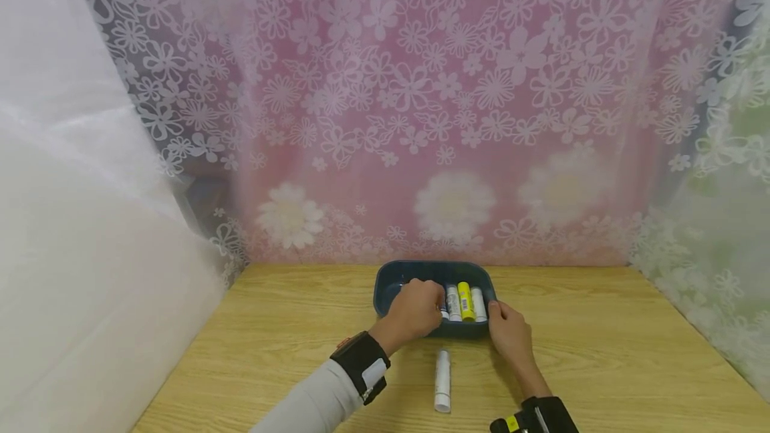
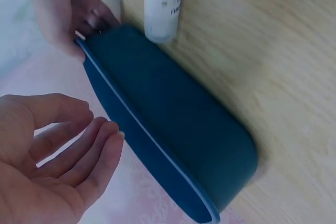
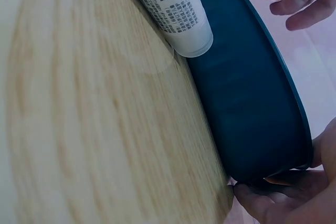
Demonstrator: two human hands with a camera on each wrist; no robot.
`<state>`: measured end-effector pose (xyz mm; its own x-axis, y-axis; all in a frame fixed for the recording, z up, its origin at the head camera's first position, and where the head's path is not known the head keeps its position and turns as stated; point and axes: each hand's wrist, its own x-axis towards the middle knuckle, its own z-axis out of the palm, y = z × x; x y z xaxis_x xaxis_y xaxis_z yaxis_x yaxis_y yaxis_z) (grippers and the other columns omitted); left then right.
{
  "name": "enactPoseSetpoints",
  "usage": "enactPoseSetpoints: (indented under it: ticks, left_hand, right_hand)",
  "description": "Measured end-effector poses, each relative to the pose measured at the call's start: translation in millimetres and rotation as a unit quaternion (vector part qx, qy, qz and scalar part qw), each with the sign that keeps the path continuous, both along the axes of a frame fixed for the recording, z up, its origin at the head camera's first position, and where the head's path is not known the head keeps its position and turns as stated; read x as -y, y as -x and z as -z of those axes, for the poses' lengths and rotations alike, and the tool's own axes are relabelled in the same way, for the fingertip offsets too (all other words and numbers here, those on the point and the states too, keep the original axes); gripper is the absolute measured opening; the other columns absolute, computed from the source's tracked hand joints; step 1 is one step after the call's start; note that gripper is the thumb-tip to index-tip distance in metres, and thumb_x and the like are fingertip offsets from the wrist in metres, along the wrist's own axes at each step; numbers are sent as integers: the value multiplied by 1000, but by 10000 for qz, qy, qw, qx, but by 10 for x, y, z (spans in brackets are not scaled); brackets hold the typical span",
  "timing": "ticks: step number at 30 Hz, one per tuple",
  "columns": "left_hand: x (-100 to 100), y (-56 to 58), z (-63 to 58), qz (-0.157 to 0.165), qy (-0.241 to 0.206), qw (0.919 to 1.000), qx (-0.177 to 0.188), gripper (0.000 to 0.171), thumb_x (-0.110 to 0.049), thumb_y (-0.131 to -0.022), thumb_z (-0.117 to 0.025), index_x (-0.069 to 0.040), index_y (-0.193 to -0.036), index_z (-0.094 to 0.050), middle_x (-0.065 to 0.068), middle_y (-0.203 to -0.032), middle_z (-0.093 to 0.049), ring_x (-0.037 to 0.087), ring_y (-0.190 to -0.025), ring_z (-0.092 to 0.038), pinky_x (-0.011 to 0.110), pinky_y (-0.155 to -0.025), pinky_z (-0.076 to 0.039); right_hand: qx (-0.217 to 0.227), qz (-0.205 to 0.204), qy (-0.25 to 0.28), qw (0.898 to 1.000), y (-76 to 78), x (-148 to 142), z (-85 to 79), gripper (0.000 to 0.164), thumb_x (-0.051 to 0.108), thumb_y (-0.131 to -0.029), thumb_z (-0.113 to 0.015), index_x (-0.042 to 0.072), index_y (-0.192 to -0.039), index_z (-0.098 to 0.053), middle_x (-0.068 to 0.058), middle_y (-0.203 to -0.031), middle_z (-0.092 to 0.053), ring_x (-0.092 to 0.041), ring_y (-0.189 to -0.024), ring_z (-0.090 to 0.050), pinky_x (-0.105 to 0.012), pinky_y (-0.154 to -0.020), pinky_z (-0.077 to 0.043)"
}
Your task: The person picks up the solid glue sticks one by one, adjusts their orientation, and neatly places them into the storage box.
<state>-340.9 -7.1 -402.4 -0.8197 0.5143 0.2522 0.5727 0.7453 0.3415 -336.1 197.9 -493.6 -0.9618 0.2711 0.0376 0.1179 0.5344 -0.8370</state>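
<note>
A dark teal plastic bin (image 1: 460, 331) stands on the table, holding a yellow glue stick (image 1: 465, 301) and white ones, including a white glue stick (image 1: 478, 305) at the right end. My left hand (image 1: 414, 306) hangs over the bin's left half, partly covering what lies inside. In the left wrist view that hand's fingers (image 2: 100, 156) are loosely bent, with nothing between them. My right hand (image 1: 511, 336) grips the bin's right end, thumb at the rim and fingers round the outer wall. In front of the bin, another white glue stick (image 1: 442, 381) lies on the table.
The wood-grain table (image 1: 271, 346) ends at a pink flowered curtain (image 1: 373, 119) close behind the bin. A white sheet (image 1: 90, 252) hangs along the left side, and a pale green flowered sheet (image 1: 722, 239) along the right.
</note>
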Motion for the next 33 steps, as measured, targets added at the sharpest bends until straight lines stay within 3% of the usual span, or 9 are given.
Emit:
enactPoseSetpoints:
  ticks: [2,5,9,14,18,22,27,33]
  left_hand:
    - [-11,-41,15,65,88,9999,15,12,0,-85,-68,-9,-76,-67,-3,-64,-58,5,-51,-41,18,-45,-33]
    - [-27,-103,57,131,262,9995,-111,25,-5,-85,-70,-12,-66,-56,-9,-56,-42,4,-50,-36,18,-44,-28]
    - [-45,-200,138,248,509,9982,-185,33,-9,-83,-71,-14,-60,-49,-10,-53,-33,3,-48,-31,18,-42,-23]
    - [-42,-333,257,204,658,9967,430,48,-26,-88,-75,-16,-56,-41,-10,-50,-29,5,-43,-31,20,-40,-25]
    - [-28,-408,320,65,616,9942,873,51,-36,-88,-78,-14,-57,-44,-8,-51,-34,8,-45,-38,22,-42,-30]
    - [-31,-433,354,-94,786,9909,1088,41,-40,-85,-81,-11,-67,-59,-5,-59,-49,11,-54,-47,25,-48,-38]
    - [-43,-429,382,-194,1020,9875,1184,37,-41,-82,-83,-9,-76,-67,-3,-66,-56,12,-59,-51,26,-54,-43]
    - [-48,-435,402,-124,1089,9870,1176,33,-34,-83,-83,-10,-71,-63,-4,-64,-54,11,-57,-49,26,-53,-40]
  right_hand:
    - [-9,2,25,10000,3,-4,7,56,37,-109,-32,0,-149,-47,-27,-150,-47,-49,-141,-41,-63,-114,-34]
    - [-39,26,56,10000,5,-5,8,55,36,-109,-33,-1,-148,-48,-27,-149,-48,-49,-140,-41,-64,-114,-35]
    - [-35,64,58,10000,10,-7,7,55,36,-109,-34,-1,-148,-48,-27,-149,-48,-50,-140,-41,-64,-114,-34]
    - [32,58,38,10000,8,-2,4,55,36,-109,-34,0,-149,-47,-27,-150,-47,-50,-140,-40,-64,-114,-34]
    - [46,55,21,10000,-3,6,-4,55,37,-109,-34,1,-149,-48,-27,-150,-47,-51,-140,-40,-65,-114,-34]
    - [0,55,11,10000,-9,11,-15,55,36,-109,-33,0,-148,-49,-27,-149,-49,-51,-139,-42,-64,-113,-36]
    - [-37,43,-7,10000,-7,13,-18,55,35,-109,-33,-1,-147,-49,-28,-148,-49,-50,-139,-43,-64,-113,-36]
    - [22,32,-24,10000,0,7,-12,55,34,-109,-33,-1,-148,-47,-28,-149,-47,-50,-140,-41,-64,-114,-35]
